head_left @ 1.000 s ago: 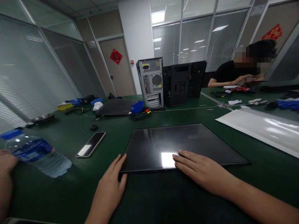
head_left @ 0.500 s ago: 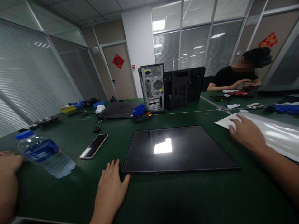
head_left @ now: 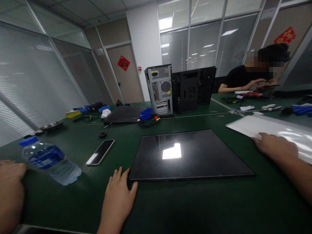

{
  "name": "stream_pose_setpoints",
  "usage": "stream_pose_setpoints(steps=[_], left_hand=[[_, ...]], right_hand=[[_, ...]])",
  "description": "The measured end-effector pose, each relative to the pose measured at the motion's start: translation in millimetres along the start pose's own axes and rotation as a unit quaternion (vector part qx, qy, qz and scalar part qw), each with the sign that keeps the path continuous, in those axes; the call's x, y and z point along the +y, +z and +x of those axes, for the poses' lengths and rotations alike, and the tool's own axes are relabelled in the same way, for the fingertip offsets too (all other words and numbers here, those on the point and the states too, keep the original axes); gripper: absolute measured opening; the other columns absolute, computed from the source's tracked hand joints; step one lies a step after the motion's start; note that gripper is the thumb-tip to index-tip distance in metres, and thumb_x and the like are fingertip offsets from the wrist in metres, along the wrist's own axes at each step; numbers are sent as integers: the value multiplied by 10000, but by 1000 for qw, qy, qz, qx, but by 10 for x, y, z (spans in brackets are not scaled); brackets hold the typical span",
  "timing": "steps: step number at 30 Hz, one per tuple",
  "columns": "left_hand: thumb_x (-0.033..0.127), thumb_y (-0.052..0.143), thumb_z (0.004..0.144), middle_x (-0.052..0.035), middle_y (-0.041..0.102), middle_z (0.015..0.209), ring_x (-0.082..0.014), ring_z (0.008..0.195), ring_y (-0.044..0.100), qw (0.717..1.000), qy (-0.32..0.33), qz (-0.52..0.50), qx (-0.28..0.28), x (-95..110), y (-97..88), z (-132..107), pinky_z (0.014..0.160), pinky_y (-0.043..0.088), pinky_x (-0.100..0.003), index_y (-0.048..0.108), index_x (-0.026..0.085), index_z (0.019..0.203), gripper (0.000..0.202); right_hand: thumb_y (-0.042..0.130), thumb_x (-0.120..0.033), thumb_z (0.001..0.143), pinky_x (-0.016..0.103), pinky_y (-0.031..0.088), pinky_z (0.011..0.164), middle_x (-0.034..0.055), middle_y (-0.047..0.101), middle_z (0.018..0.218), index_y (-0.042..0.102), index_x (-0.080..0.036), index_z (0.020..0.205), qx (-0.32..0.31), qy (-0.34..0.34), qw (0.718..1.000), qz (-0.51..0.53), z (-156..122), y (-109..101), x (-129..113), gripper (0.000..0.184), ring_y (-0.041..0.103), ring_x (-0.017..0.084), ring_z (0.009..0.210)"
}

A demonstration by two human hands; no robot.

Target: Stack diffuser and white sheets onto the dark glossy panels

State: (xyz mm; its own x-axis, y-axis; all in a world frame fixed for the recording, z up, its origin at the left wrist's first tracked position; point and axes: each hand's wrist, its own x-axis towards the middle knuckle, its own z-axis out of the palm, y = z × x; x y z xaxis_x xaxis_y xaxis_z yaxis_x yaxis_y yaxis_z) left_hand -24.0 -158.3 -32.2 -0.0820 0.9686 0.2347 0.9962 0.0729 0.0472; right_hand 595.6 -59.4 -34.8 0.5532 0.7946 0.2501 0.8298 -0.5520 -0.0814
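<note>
A flat black screen panel [head_left: 195, 162] lies on the green table, a bright light reflected in it. My left hand [head_left: 118, 198] rests open beside its near left corner, fingers spread, the thumb at the panel's front edge. On the right, my right hand [head_left: 278, 148] is closed at the near edge of a glossy white sheet [head_left: 248, 125]; the fingertips under or behind the edge are hidden. Left of the panel lie a phone [head_left: 100, 152] and a small black round piece [head_left: 102, 135].
Another person's hand [head_left: 11, 175] lies at the far left, behind a water bottle [head_left: 52, 159]. Computer cases [head_left: 162, 91] stand at the back, near a blue connector with cable [head_left: 146, 114]. A person in black [head_left: 240, 78] sits at the back right among tools and gloves.
My right hand has slid right and towards me, from the sheet's left corner to its near edge, its fingers drawing in. My left hand stays by the panel. The view has shifted slightly.
</note>
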Motion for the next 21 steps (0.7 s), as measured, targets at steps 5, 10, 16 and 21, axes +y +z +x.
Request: stream_pose_setpoints(steps=[5, 10, 16, 21], left_hand=[[502, 386, 858, -189, 487, 1408, -321, 1342, 390, 1000, 6, 1, 10, -6, 10, -7, 1109, 272, -493, 546, 128, 1304, 603], [512, 382, 860, -189, 494, 1404, -324, 1343, 388, 1000, 4, -3, 6, 0, -4, 1, 1113, 268, -494, 545, 127, 1307, 613], [492, 386, 852, -183, 488, 1412, -322, 1348, 381, 1000, 1, 7, -7, 4, -30, 14, 1110, 274, -493, 542, 120, 1311, 611], [504, 373, 853, -183, 486, 1413, -325, 1348, 380, 1000, 7, 13, -8, -4, -19, 22, 1107, 278, -496, 536, 115, 1316, 626]], right_hand=[[280, -512, 899, 351, 322, 598, 215, 627, 937, 620, -196, 1152, -21, -6, 1000, 3, -200, -247, -216, 529, 584, 256, 754], [206, -526, 912, 342, 329, 577, 173, 633, 841, 580, -168, 1179, 50, -46, 997, 21, -527, -606, -635, 582, 577, 262, 704], [355, -463, 898, 331, 415, 783, 57, 656, 1070, 587, -235, 1176, 77, -240, 965, 71, -1236, -908, -1365, 427, 601, 208, 916], [343, -478, 923, 369, 429, 926, 33, 627, 1169, 604, -268, 1186, -61, -455, 871, 179, -1898, -1096, -1746, 426, 580, 195, 1035]])
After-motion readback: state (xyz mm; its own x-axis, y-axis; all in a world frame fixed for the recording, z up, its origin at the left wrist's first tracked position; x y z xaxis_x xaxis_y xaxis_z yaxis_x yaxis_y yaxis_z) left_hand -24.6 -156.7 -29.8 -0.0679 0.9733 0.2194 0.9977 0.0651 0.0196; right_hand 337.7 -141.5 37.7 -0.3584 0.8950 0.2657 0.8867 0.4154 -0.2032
